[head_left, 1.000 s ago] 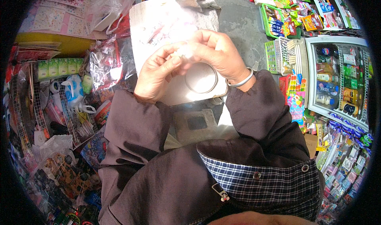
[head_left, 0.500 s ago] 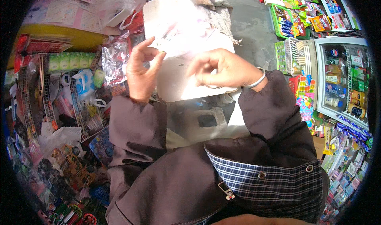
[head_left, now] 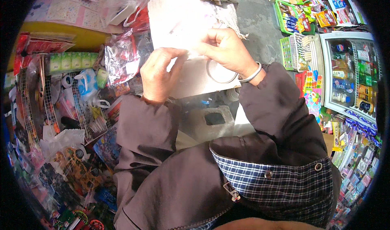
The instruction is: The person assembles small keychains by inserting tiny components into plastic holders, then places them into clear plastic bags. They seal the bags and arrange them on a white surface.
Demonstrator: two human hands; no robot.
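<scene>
A flat white packet (head_left: 178, 23) of thin plastic is held up in front of me, and a silver bangle (head_left: 219, 72) shows at its lower right. My left hand (head_left: 159, 73) pinches the packet's middle from the left with thumb and fingertips. My right hand (head_left: 226, 48) grips the same spot from the right, its fingers curled on the sheet. The two hands almost touch at the fingertips. On my right wrist sits another silver bangle (head_left: 251, 73). Brown sleeves cover both forearms.
Bagged trinkets and hanging small goods (head_left: 73, 96) crowd the left side. A glass-fronted drinks cooler (head_left: 353, 71) and racks of colourful snack packs (head_left: 300, 15) stand on the right. A grey stone block (head_left: 211, 120) lies below the hands, and grey ground (head_left: 260, 23) is beyond.
The hands were together a second ago. My left hand then came off with fingers spread. It has now returned and pinches the packet beside my right hand. The packet sits higher in view.
</scene>
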